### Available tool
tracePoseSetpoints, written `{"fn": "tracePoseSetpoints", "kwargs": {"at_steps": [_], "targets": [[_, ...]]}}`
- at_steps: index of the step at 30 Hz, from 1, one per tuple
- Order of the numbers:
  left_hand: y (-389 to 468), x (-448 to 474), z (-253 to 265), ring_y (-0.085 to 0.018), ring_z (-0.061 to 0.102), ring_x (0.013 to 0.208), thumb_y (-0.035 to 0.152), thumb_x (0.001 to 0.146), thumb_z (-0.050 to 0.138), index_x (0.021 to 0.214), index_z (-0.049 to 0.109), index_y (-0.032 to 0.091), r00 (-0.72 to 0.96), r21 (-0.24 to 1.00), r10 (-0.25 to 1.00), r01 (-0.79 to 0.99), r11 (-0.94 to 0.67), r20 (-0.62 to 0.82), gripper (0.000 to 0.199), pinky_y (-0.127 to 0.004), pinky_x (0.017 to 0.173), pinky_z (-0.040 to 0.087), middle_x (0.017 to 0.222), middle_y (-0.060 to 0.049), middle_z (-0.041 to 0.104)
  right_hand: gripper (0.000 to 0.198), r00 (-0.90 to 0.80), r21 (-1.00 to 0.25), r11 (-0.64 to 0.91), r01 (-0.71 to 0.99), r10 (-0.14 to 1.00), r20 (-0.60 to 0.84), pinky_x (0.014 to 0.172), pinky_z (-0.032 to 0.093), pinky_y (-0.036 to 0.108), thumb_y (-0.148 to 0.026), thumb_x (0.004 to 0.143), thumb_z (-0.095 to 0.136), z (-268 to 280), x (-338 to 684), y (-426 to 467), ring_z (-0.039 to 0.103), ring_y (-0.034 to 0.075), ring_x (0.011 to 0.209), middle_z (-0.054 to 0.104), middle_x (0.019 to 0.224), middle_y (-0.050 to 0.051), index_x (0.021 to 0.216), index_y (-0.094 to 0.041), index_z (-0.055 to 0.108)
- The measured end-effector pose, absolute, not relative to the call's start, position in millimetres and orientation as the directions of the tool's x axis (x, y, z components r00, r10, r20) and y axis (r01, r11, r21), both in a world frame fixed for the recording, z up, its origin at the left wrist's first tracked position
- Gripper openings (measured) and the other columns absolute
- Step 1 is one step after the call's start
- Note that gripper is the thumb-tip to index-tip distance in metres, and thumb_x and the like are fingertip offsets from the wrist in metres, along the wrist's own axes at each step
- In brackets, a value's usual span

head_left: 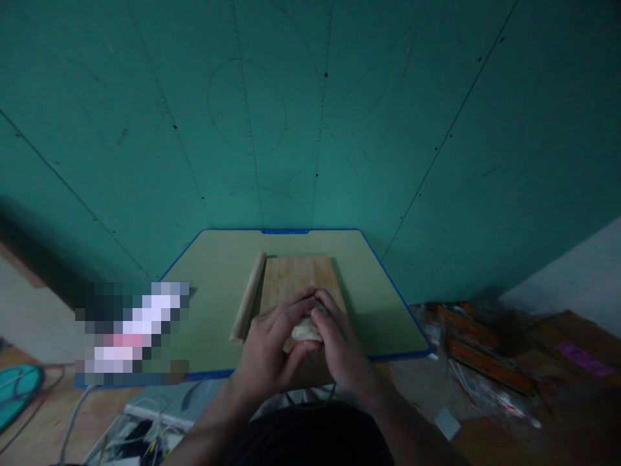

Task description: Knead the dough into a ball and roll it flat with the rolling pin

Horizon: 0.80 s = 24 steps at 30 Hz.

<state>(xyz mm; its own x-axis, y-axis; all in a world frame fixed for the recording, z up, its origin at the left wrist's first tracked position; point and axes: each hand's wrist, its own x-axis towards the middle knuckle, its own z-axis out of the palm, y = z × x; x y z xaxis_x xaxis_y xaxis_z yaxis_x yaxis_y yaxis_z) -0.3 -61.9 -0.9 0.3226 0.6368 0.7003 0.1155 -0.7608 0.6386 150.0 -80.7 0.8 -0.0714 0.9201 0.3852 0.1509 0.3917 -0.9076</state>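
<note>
A pale lump of dough [306, 331] sits between my two hands, above the near half of a wooden cutting board [295, 272]. My left hand [274, 340] curves round its left side, thumb at the near edge. From the right, my right hand [337, 340] closes over the other side, and the fingertips of both hands meet on top. Much of the dough is covered by my fingers. Just left of the board, a wooden rolling pin [250, 298] lies lengthwise on the table.
The blue-edged table [383, 310] stands against a green wall [291, 116]. A blurred-out bright object with a cable [72, 421] is at its left edge. An open box of odds and ends [140, 433] is below left. Orange-brown scraps [485, 349] lie on the floor at right.
</note>
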Motion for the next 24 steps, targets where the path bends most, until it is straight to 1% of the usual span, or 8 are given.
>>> {"fn": "tracePoseSetpoints", "kwargs": {"at_steps": [3, 6, 9, 12, 15, 17, 21, 24], "targets": [[-62, 8, -2, -0.026, 0.06, 0.129, 0.028, 0.094, 0.063, 0.134, 0.06, 0.022, 0.3, 0.574, 0.587, 0.141, -0.807, 0.752, 0.041, -0.035, 0.105, 0.05, 0.14, -0.012, 0.063, 0.029, -0.033, -0.906, 0.377, 0.191, 0.925, 0.378, 0.092, 0.049, 0.027, -0.036, 0.105, 0.034, -2, 150, -82, 0.065, 0.018, 0.107, 0.069, 0.111, 0.003, 0.115, -0.025, 0.058], [-62, 8, 4, -0.025, 0.056, 0.133, 0.032, 0.098, 0.058, 0.135, 0.058, 0.022, 0.309, 0.632, 0.667, 0.22, -0.743, 0.678, 0.038, -0.036, 0.109, 0.047, 0.144, -0.013, 0.059, 0.037, -0.035, -0.889, 0.412, 0.2, 0.91, 0.413, 0.098, 0.048, 0.033, -0.045, 0.105, 0.032, -3, 156, -82, 0.062, 0.021, 0.115, 0.067, 0.12, 0.007, 0.126, -0.023, 0.053], [-63, 3, 13, -0.028, 0.058, 0.13, 0.039, 0.1, 0.052, 0.142, 0.053, 0.022, 0.395, 0.708, 0.76, 0.303, -0.639, 0.517, 0.045, -0.037, 0.104, 0.051, 0.138, -0.013, 0.064, 0.051, -0.113, -0.853, 0.475, 0.217, 0.88, 0.461, 0.09, 0.053, 0.034, -0.056, 0.099, 0.046, 1, 163, -80, 0.066, 0.023, 0.108, 0.068, 0.12, 0.01, 0.136, -0.022, 0.046], [-66, -1, 16, -0.028, 0.06, 0.128, 0.043, 0.103, 0.044, 0.147, 0.047, 0.022, 0.425, 0.802, 0.83, 0.313, -0.508, 0.36, 0.048, -0.037, 0.1, 0.052, 0.132, -0.011, 0.068, 0.057, -0.108, -0.818, 0.495, 0.293, 0.867, 0.486, 0.081, 0.055, 0.032, -0.058, 0.094, 0.057, 3, 163, -77, 0.069, 0.023, 0.099, 0.069, 0.116, 0.011, 0.136, -0.02, 0.046], [-70, -2, 13, -0.024, 0.06, 0.126, 0.041, 0.105, 0.038, 0.145, 0.045, 0.024, 0.414, 0.86, 0.852, 0.251, -0.444, 0.32, 0.044, -0.034, 0.102, 0.049, 0.139, -0.009, 0.062, 0.049, -0.052, -0.783, 0.529, 0.328, 0.837, 0.544, 0.069, 0.055, 0.03, -0.058, 0.094, 0.056, 0, 158, -75, 0.069, 0.02, 0.083, 0.072, 0.101, 0.008, 0.125, -0.02, 0.052], [-72, -1, 11, -0.021, 0.062, 0.121, 0.039, 0.105, 0.037, 0.139, 0.049, 0.023, 0.405, 0.866, 0.85, 0.222, -0.448, 0.336, 0.04, -0.032, 0.1, 0.05, 0.135, -0.009, 0.063, 0.041, -0.02, -0.757, 0.571, 0.318, 0.802, 0.597, 0.064, 0.054, 0.028, -0.055, 0.097, 0.053, -5, 154, -75, 0.068, 0.019, 0.076, 0.072, 0.092, 0.006, 0.119, -0.021, 0.055], [-71, 7, 6, -0.019, 0.066, 0.099, 0.037, 0.102, 0.047, 0.119, 0.059, 0.02, 0.307, 0.834, 0.842, 0.204, -0.513, 0.443, 0.028, -0.029, 0.085, 0.053, 0.11, -0.008, 0.071, 0.024, 0.036, -0.727, 0.615, 0.305, 0.755, 0.655, 0.064, 0.053, 0.026, -0.041, 0.1, 0.049, -12, 152, -75, 0.068, 0.017, 0.073, 0.072, 0.087, 0.003, 0.112, -0.022, 0.058], [-69, 16, 4, -0.016, 0.065, 0.083, 0.035, 0.099, 0.053, 0.106, 0.063, 0.02, 0.206, 0.821, 0.833, 0.167, -0.546, 0.513, 0.019, -0.026, 0.075, 0.051, 0.094, -0.004, 0.071, 0.016, 0.069, -0.737, 0.605, 0.302, 0.757, 0.649, 0.066, 0.053, 0.025, -0.034, 0.099, 0.051, -12, 152, -75, 0.068, 0.016, 0.075, 0.072, 0.085, 0.002, 0.106, -0.023, 0.061]]}}
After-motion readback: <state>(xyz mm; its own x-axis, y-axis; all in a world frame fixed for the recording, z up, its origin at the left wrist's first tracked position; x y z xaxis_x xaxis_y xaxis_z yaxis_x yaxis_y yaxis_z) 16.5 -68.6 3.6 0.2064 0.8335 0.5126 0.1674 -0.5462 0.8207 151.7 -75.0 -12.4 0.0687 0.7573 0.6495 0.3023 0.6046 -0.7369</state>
